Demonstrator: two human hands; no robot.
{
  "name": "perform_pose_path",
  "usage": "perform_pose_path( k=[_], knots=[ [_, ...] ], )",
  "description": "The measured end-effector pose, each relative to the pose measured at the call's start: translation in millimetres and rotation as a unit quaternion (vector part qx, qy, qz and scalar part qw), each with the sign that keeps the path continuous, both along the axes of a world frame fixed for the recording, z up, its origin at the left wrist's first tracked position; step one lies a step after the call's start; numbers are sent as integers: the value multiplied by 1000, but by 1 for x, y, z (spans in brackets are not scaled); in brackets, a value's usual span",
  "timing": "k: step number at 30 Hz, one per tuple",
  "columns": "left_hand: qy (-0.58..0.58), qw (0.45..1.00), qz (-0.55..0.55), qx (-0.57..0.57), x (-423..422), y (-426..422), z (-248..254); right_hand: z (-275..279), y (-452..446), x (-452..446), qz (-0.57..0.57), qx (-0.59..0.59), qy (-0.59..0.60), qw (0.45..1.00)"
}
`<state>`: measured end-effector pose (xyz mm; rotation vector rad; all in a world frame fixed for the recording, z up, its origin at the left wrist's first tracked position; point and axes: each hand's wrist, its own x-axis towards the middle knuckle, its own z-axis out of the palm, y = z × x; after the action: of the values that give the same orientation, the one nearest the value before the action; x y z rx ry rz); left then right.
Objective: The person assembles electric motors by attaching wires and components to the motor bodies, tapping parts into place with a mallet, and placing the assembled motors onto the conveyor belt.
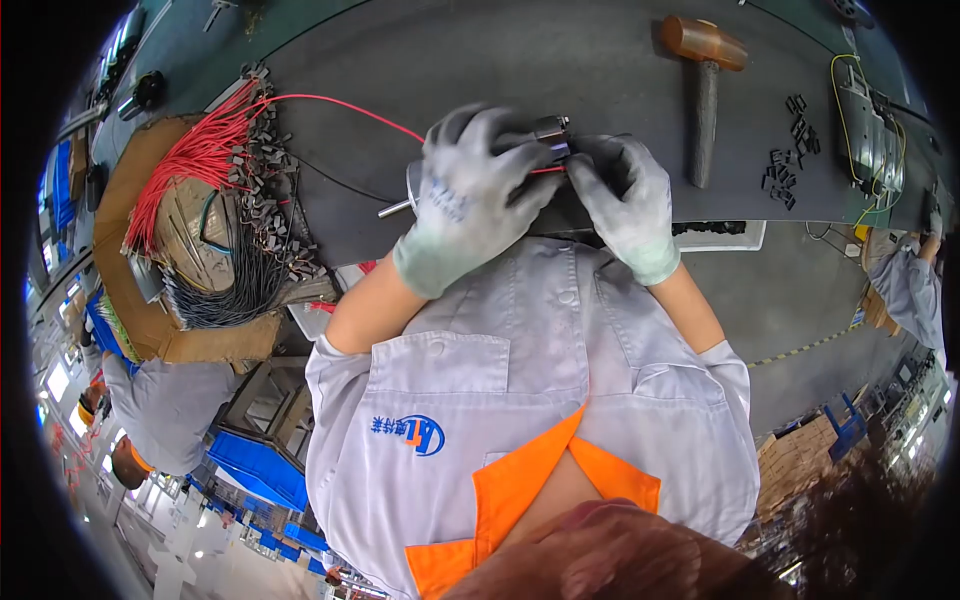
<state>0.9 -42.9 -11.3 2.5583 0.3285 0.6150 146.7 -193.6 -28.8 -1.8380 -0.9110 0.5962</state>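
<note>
My left hand (475,185), in a grey-white glove, is closed around a metal cylindrical part (552,136) that looks like a small motor. A thin metal shaft (395,208) sticks out on the left side of that hand. From the box on the left, a red wire (350,105) runs to the part and passes behind my left fingers. Its short red stretch shows again between the two hands. My right hand (622,205), also gloved, pinches the wire near its end, close beside the part. The fingers hide most of the part, and the left ones are slightly blurred.
A cardboard box (150,330) at left holds bundled red wires (205,150) and black wires (235,295) with small connectors. A mallet (706,100), loose black pieces (780,175) and a metal fixture (870,135) are on the table's right. Other people work at both sides.
</note>
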Motion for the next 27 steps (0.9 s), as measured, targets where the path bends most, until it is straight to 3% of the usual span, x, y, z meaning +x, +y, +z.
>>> perform_pose_path(
  k=[3,8,11,16,20,23,27],
  knots=[
    [1,1000,15,-11,-17,1,-11,20,7,7,65,-43,-88,993],
    [18,999,-24,-37,-16,0,-10,20,12,13,108,-58,-98,988],
    [18,999,-27,-30,-14,0,-10,16,13,-6,36,-62,-167,983],
    [5,999,-8,-45,-13,3,-11,10,8,-13,-7,-20,-138,990],
    [11,999,-23,-39,-13,-1,-9,1,2,-6,43,10,-159,986],
    [13,999,-22,-40,-15,-1,-8,-6,-9,-1,90,-37,-197,976],
    [-4,999,-26,-32,-13,1,-10,11,3,7,118,-48,-154,980]
  ],
)
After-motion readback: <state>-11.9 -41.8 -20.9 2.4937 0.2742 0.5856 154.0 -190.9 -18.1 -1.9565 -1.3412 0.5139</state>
